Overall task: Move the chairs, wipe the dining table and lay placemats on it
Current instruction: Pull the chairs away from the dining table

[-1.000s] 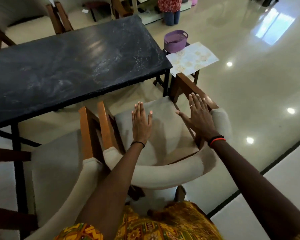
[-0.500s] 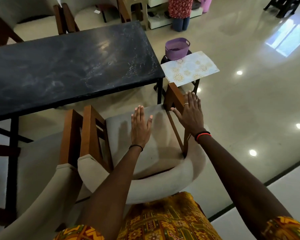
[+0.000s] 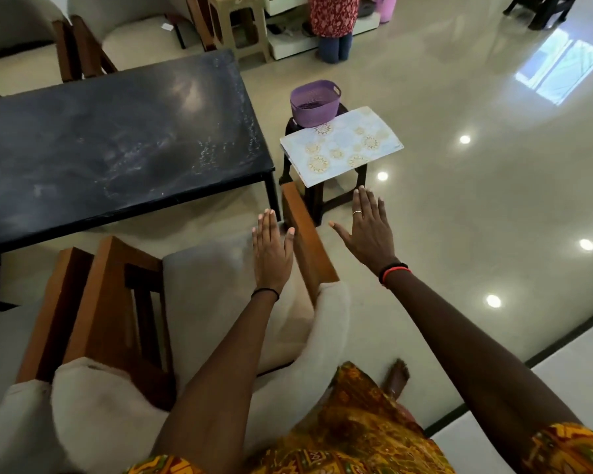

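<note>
A black dining table [image 3: 117, 148] fills the upper left, its top smeared with dust. Two cream-cushioned wooden chairs stand side by side at its near edge: one chair [image 3: 206, 295] below me and a second chair [image 3: 21, 336] at the left. My left hand [image 3: 271, 251] is flat and open above the first chair's seat, fingers straight. My right hand [image 3: 367, 230] is spread open in the air over the floor, just right of that chair's wooden arm [image 3: 305, 234]. A pale patterned placemat [image 3: 339, 145] lies on a small dark stool [image 3: 322, 196] beyond my hands.
A purple basket [image 3: 314, 102] sits on the stool behind the placemat. More chairs [image 3: 83, 46] stand at the table's far side. A beige plastic stool [image 3: 240, 25] and a person [image 3: 332, 25] are at the back. Glossy floor [image 3: 476, 200] spreads to the right.
My right hand has come off the chair's wooden arm and now hovers over the floor to its right. My view has shifted right, so the chairs lie further left.
</note>
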